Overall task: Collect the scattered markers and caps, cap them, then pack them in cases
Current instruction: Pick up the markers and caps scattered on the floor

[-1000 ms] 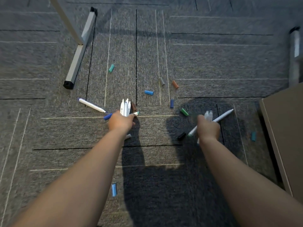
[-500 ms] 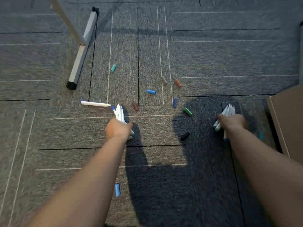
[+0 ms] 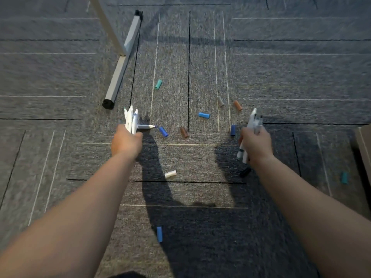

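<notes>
Picking up the loose marker (image 3: 146,126) just beside it, the left hand (image 3: 126,143) should keep its bundle (image 3: 130,119) clenched. The right hand (image 3: 256,145) grips markers (image 3: 253,121) too; caps (image 3: 204,115) lie scattered.

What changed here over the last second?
The left hand and its marker bundle moved left, off the cream cap, to the lone marker on the carpet. The right hand and its marker handful swung right, then back left over the green cap's spot. That cap is hidden now. The black cap and far teal cap lie as before.
</notes>
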